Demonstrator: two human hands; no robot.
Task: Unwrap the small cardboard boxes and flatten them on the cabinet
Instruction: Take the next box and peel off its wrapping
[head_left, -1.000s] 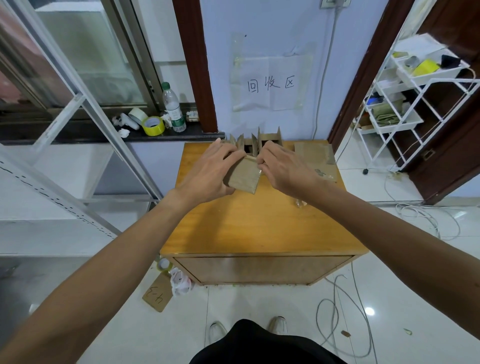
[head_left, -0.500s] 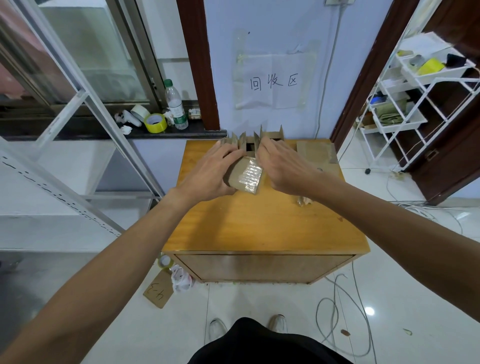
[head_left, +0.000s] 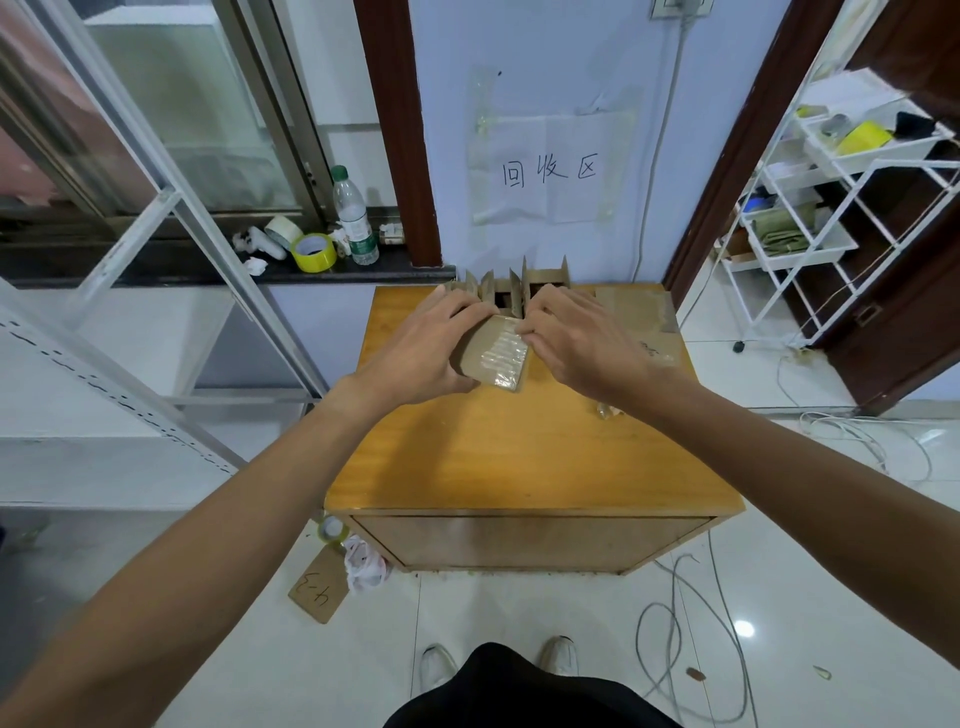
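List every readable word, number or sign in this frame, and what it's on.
"回收区": handwritten on the paper sheet taped to the wall.
"4-2": handwritten on the cardboard tag on the floor, seen upside down.
Too small to read: the bottle label.
Too blurred to read: marks on the flat cardboard on the cabinet.

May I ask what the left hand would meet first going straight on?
The left hand, gripping the taped box, would likely meet the opened boxes at the cabinet's back; depth unclear.
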